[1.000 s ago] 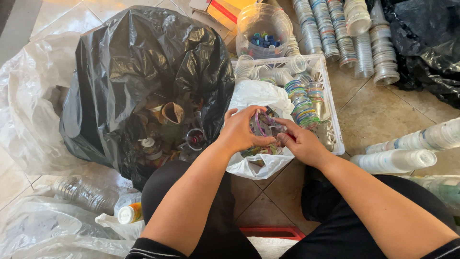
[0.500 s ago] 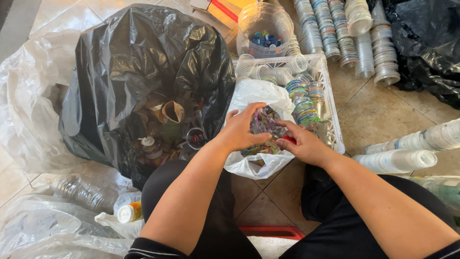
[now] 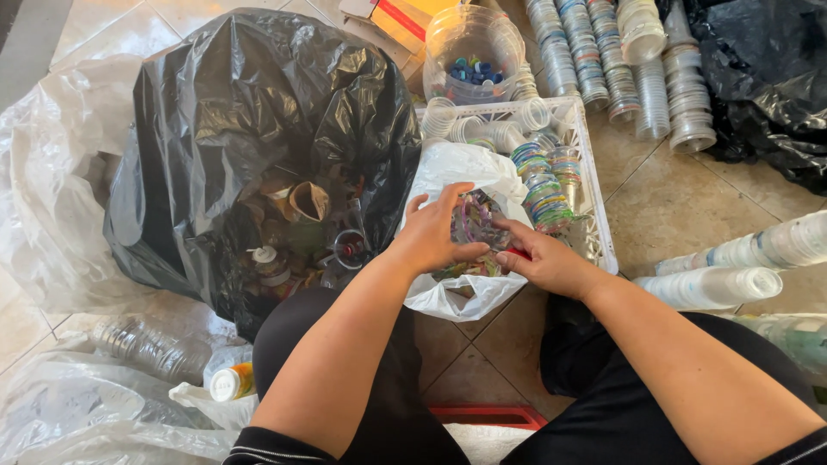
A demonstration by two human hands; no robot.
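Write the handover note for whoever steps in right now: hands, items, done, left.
Left hand: gripping a clear printed plastic cup over the white bag.
Right hand: fingers on the same cup's lower edge.
Things: white crate behind the bag holds stacked cups; open black bag of mixed bottles on the left.
Done: some cups stacked in crate.
Left: the cup in hand is not yet placed anywhere.

The black bin bag (image 3: 258, 112) lies left, the white plastic bag (image 3: 457, 293) near. Far right, the white crate (image 3: 594, 215) holds rainbow-striped cups (image 3: 543, 189).
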